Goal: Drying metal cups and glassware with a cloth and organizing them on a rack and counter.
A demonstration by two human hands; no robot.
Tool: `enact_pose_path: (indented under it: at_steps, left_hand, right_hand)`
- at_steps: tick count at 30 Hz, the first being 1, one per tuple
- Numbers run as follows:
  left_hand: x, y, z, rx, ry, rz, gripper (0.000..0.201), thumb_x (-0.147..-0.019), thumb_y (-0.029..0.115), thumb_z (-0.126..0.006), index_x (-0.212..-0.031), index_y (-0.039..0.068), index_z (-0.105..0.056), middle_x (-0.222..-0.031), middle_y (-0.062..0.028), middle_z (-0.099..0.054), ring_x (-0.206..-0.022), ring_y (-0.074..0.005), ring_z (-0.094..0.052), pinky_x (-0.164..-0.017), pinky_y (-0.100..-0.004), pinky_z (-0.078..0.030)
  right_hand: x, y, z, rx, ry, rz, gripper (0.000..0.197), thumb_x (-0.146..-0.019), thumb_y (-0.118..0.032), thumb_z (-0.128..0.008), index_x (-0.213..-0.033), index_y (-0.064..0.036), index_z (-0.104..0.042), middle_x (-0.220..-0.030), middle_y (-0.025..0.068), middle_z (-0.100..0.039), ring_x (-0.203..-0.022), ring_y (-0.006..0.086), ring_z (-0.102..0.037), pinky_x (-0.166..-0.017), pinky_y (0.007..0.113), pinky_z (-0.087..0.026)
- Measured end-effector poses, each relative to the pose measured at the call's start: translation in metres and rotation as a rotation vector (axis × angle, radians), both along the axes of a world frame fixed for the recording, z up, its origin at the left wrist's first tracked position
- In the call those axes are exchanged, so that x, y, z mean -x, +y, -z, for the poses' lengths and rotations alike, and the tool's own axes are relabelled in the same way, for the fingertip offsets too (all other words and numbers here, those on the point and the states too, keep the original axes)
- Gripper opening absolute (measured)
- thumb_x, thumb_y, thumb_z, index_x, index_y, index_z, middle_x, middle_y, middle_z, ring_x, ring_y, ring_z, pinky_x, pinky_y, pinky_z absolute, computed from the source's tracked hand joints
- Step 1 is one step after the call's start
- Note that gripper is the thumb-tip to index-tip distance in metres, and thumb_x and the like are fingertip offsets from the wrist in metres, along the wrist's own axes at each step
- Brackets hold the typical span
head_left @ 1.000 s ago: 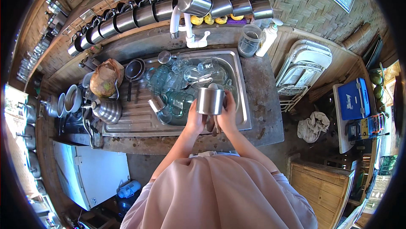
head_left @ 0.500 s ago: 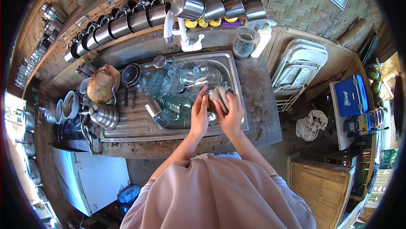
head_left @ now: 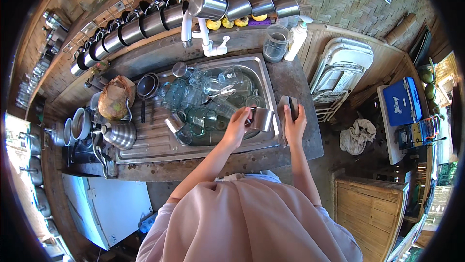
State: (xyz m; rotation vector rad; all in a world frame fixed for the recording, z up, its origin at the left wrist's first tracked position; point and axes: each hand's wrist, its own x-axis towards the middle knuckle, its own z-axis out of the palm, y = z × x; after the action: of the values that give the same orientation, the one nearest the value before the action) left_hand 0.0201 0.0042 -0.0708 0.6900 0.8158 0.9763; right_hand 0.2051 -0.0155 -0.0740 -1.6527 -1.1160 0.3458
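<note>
My left hand (head_left: 236,127) is closed on a small shiny steel mug (head_left: 262,119), gripping it on its left side over the front right part of the sink. My right hand (head_left: 294,125) pinches a folded grey cloth (head_left: 284,112) just right of the sink's rim, apart from the mug. Behind my left hand, the steel sink (head_left: 269,92) holds several glass jars and glasses (head_left: 193,96). A few pieces of cutlery (head_left: 225,91) lie among them. One steel cup (head_left: 175,122) lies tilted at the left of the glassware.
A white tap (head_left: 208,44) stands behind the sink. On the counter's back right are a glass jar (head_left: 277,44) and a white pump bottle (head_left: 296,39). Steel mugs (head_left: 131,33) hang above. A kettle (head_left: 120,135), coconut (head_left: 116,98) and small pan (head_left: 147,85) occupy the drainboard.
My hands have moved apart. My right hand has carried the cloth rightward past the sink's edge, and the steel mug now shows plainly in my left hand.
</note>
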Motion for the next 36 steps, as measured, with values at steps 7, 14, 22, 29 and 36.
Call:
enact_pose_path:
  at_steps: [7, 14, 22, 29, 36]
  left_hand:
    - [-0.039, 0.013, 0.035, -0.038, 0.256, 0.085, 0.024, -0.092, 0.033, -0.05, -0.079, 0.013, -0.052, -0.08, 0.0039, -0.048, -0.073, -0.006, -0.045, -0.067, -0.0246, -0.038]
    - [-0.03, 0.014, 0.029, -0.065, 0.238, 0.166, 0.018, -0.091, 0.03, -0.052, -0.086, 0.013, -0.054, -0.081, 0.0047, -0.05, -0.072, -0.0049, -0.047, -0.066, -0.0226, -0.038]
    - [0.054, 0.019, -0.02, -0.187, 0.142, 0.074, 0.02, -0.094, 0.022, -0.049, -0.099, 0.004, -0.054, -0.084, 0.0019, -0.049, -0.08, -0.007, -0.045, -0.073, -0.022, -0.037]
    - [0.168, 0.0, -0.066, -0.36, 0.259, -0.121, 0.02, -0.095, 0.021, -0.046, -0.09, 0.003, -0.05, -0.092, -0.0006, -0.052, -0.081, -0.0073, -0.042, -0.076, -0.023, -0.036]
    - [0.29, -0.028, -0.102, -0.461, 0.242, -0.325, 0.018, -0.096, 0.025, -0.043, -0.103, 0.009, -0.043, -0.127, -0.0099, -0.048, -0.108, -0.0124, -0.045, -0.09, -0.0274, -0.038]
  right_hand:
    - [-0.022, -0.007, 0.039, -0.003, 0.033, 0.036, 0.049, -0.085, -0.027, -0.062, -0.116, -0.0001, -0.036, -0.104, 0.0291, -0.055, -0.096, 0.0437, -0.056, -0.081, 0.044, -0.042]
    - [-0.014, -0.013, 0.033, 0.296, -0.527, 0.159, 0.044, -0.077, -0.025, -0.068, -0.112, -0.0079, -0.046, -0.105, 0.0129, -0.052, -0.105, 0.0331, -0.048, -0.085, 0.042, -0.038]
    - [0.064, 0.016, -0.027, 0.13, 0.48, -0.663, 0.063, -0.08, -0.017, -0.069, -0.131, -0.0067, -0.033, -0.115, 0.0126, -0.051, -0.089, 0.0132, -0.054, -0.075, 0.027, -0.044]
    - [0.168, 0.042, -0.063, 0.267, 0.709, -1.085, 0.066, -0.079, -0.008, -0.068, -0.133, -0.008, -0.031, -0.114, 0.0122, -0.052, -0.095, 0.013, -0.054, -0.079, 0.027, -0.046]
    - [0.294, 0.048, -0.099, 0.336, 0.761, -1.263, 0.064, -0.076, -0.005, -0.069, -0.13, -0.0075, -0.034, -0.119, 0.0118, -0.048, -0.096, 0.0159, -0.057, -0.079, 0.03, -0.049]
